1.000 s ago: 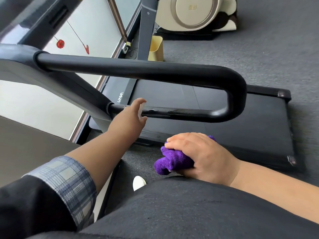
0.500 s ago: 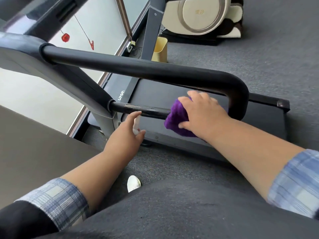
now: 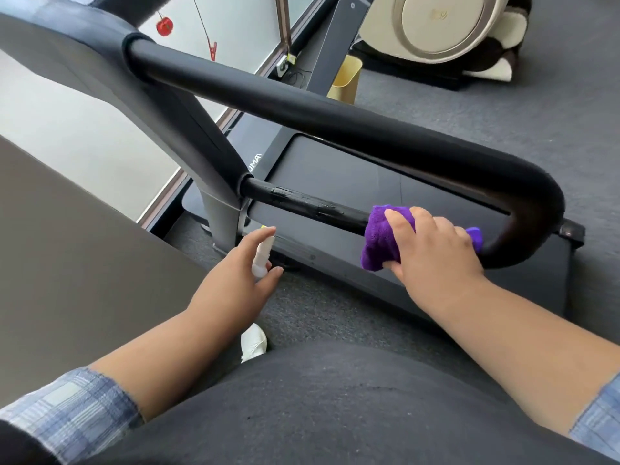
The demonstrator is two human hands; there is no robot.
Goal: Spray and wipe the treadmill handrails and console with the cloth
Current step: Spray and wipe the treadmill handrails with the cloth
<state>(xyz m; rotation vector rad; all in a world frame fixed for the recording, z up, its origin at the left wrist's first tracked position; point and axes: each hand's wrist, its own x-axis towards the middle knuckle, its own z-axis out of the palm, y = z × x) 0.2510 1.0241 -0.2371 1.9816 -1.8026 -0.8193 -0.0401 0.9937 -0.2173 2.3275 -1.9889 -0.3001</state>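
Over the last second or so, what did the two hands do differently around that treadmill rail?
The right hand lifted the purple cloth from near the lap onto the thin lower handrail, then slid it along toward the bend. The left hand drew back and down from that rail, keeping its grip on the small white spray bottle. The thick upper handrail and the treadmill deck did not move.

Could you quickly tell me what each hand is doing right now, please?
Left hand: holds a small white spray bottle.
Right hand: grips the purple cloth against the lower handrail bar.
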